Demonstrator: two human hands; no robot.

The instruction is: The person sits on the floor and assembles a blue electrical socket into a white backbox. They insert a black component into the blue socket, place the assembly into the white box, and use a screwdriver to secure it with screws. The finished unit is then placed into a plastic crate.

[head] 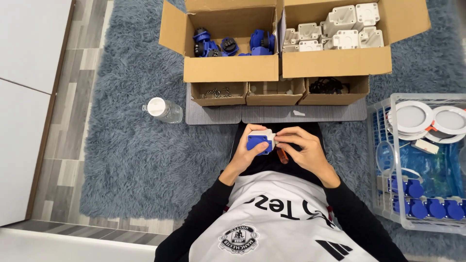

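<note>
head view, person seated on a grey shag rug (131, 160), looking down at own lap. left hand (248, 153) wrapped around a small socket unit (259, 140), blue face toward the camera, white housing behind it; fingers curled under and around its left side. right hand (303, 150) closed in a pinch at the unit's right edge, fingertips touching the white housing; an orange-handled tool (282, 156) shows just beneath this hand, grip on it cannot be told. unit sits over the lap, between both hands, just in front of the grey mat (213, 115). on the mat's far edge, three small open cardboard trays: left one (218, 93) with small dark metal bits, middle one (274, 92) with pale pieces, right one (333, 90) with black pieces. behind them, two larger open boxes: left box (230, 68) holding blue socket parts, right box (337, 60) holding white housings. clear plastic bottle (164, 109) lying on the rug near the mat's left edge. at the rug's right edge, a clear plastic crate (388, 204) with round white lamp fittings and blue-capped finished units.
</note>
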